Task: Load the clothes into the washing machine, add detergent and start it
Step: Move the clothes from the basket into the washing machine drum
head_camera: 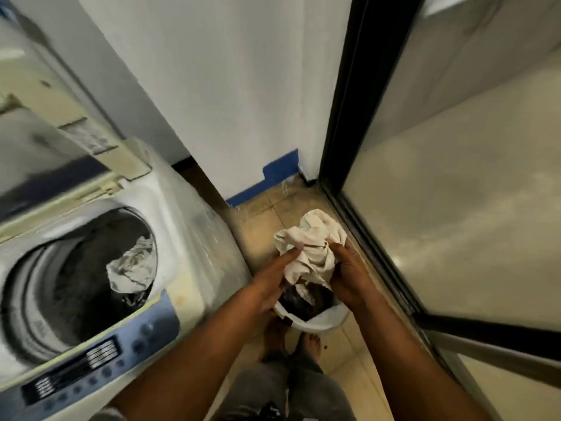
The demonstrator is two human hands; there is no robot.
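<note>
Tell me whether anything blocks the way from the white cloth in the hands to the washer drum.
Nothing visible does. The left hand and right hand grip the white cloth over the white basket on the floor. The washing machine stands to the left, its lid raised and the drum open, with one light garment already inside.

A crumpled white garment (309,247) bunches above a white laundry basket (315,322) of dark clothes (299,302) on the floor. The top-loading washing machine (170,232) stands open, a pale cloth (130,265) in its drum.

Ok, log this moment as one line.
stage: loading | hands: both gripping white cloth over basket | washer: open, partly loaded
</note>
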